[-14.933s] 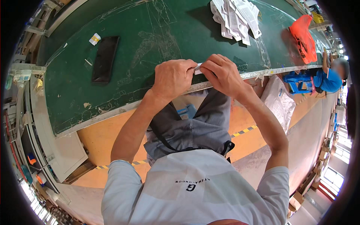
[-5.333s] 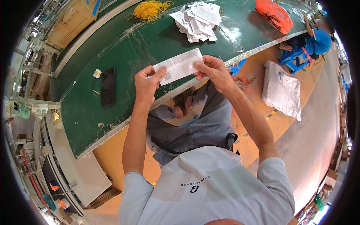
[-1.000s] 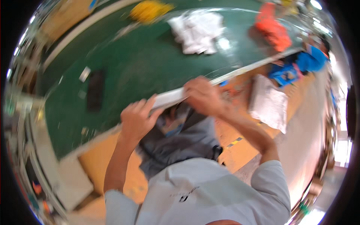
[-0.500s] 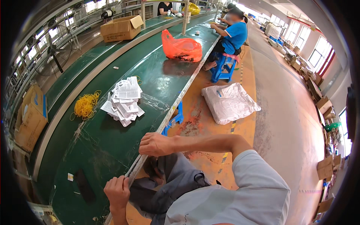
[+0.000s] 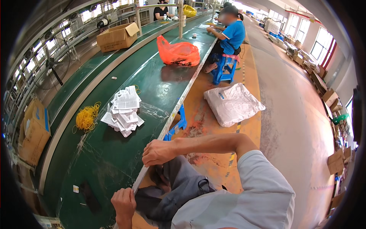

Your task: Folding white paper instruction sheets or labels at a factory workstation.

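Both of my hands rest at the pale metal edge (image 5: 173, 111) of the long green work table (image 5: 106, 160). My left hand (image 5: 124, 203) is closed over the edge at the lower part of the view, its fingertips hidden. Farther along, my right hand (image 5: 158, 152) is also curled over the edge, with the forearm bent across from the right. Beyond them on the green surface lies a loose pile of printed white paper sheets (image 5: 124, 108). To its left is a tangled heap of yellow rubber bands (image 5: 87, 117). Neither hand touches the sheets or bands.
An orange-red plastic bag (image 5: 178, 52) sits farther up the table. A dark strip (image 5: 90, 196) lies near my left hand. Cardboard boxes (image 5: 117, 37) stand across the left side. A co-worker (image 5: 232, 34) sits on a blue stool (image 5: 225, 69); a white sack (image 5: 233, 104) lies on the floor.
The whole view has shifted slightly. Both hands stay at the table edge, with the right hand's knuckles a little more raised. The paper pile and rubber bands have not moved on the table.
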Demonstrator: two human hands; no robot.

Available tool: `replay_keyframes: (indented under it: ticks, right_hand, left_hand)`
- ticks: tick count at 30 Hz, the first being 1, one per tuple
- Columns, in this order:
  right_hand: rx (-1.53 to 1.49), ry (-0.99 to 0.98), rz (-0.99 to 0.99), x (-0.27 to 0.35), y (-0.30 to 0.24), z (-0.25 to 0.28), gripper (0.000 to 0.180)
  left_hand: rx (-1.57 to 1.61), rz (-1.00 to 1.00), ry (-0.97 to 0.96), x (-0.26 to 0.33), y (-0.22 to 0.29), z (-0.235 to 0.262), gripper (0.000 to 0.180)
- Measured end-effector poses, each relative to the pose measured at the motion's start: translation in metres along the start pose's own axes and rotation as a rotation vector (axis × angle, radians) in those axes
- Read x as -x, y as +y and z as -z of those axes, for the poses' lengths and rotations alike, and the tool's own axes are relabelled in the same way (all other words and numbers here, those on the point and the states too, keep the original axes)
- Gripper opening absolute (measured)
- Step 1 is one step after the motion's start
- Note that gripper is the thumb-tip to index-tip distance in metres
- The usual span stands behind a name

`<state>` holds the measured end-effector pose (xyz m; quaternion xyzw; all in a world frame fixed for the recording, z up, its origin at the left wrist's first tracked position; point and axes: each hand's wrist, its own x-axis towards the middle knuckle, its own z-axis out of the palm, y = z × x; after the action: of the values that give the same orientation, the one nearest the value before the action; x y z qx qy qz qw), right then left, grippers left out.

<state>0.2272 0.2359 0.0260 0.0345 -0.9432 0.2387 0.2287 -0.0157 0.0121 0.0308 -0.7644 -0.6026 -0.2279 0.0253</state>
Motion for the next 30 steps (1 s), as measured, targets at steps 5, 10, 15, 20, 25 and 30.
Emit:
replay_keyframes:
  ticks: [5,10,15,20,25,30]
  right_hand:
    - [0.110,0.196,-0.046,-0.003,0.013,0.012,0.012]
    - [0.252,0.270,-0.128,-0.009,-0.017,-0.003,0.052]
    - [0.168,0.282,-0.113,-0.026,-0.019,-0.045,0.069]
    - [0.095,0.240,-0.001,-0.028,-0.005,-0.078,0.056]
    - [0.164,0.085,0.221,-0.022,0.009,-0.095,0.048]
    - [0.130,0.037,0.207,0.001,0.017,-0.088,0.047]
  left_hand:
    - [0.201,0.393,0.258,0.042,0.004,-0.015,0.011]
    - [1.524,1.195,0.800,0.003,0.044,-0.054,0.011]
    - [1.573,1.252,0.815,-0.042,0.068,-0.062,0.013]
    - [1.595,1.290,0.762,-0.035,0.072,-0.071,0.023]
    - [1.593,1.185,0.590,-0.004,0.073,-0.079,0.016]
    - [1.195,0.887,0.395,0.019,0.058,-0.053,0.015]
